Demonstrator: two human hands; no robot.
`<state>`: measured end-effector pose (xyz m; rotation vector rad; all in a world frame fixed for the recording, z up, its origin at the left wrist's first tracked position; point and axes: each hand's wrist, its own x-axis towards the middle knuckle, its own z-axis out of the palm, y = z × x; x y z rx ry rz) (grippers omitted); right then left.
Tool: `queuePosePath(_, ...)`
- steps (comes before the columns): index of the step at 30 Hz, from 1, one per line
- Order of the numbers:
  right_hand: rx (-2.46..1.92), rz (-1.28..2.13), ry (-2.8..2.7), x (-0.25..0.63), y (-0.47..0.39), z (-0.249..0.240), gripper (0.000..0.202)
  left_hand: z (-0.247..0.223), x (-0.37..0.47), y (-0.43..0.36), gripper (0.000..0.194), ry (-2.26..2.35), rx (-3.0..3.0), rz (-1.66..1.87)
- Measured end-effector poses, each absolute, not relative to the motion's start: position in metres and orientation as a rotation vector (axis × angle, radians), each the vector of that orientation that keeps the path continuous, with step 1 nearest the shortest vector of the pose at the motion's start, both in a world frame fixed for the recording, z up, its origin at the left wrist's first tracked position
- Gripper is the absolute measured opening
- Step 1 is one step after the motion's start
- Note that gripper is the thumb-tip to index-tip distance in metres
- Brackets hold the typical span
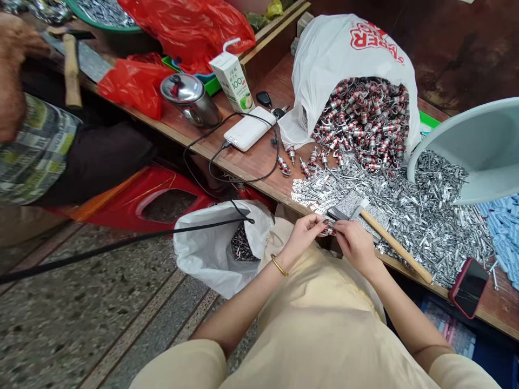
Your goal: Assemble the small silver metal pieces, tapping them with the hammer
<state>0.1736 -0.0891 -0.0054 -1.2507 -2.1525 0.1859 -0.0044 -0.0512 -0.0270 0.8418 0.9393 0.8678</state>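
My left hand [305, 235] and my right hand [356, 242] meet at the bench's front edge, fingers pinched around a small red-and-silver fitting [329, 229]. The fitting is mostly covered by the fingertips. Just beyond them lies a hammer [395, 246] with a wooden handle, its head on a flat metal block [352, 206]. Loose silver metal pieces [425, 232] are heaped around it. Behind the heap, a white plastic bag [324, 48] lies open with many red-and-silver fittings [365, 121] spilling from its mouth.
A white sack [198, 248] stands open below the bench, left of my lap. A power bank [249, 129] with black cable, drink carton [233, 81] and steel mug [190, 100] stand left. A grey tub [478, 146], phone [469, 287] and another person's arm [12, 81] flank the bench.
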Motion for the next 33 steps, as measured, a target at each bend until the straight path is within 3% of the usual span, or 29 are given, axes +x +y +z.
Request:
queuePosePath(18,-1.233,0.193,-2.146,0.174,-0.089,-0.005,0.017,-0.025,-0.004,-0.051,0.033,0.955,0.856,0.859)
queuePosePath(33,-1.040,0.042,-2.120,0.185,-0.092,0.028,0.027,0.023,-0.004,-0.058,0.026,0.955,1.100,0.887)
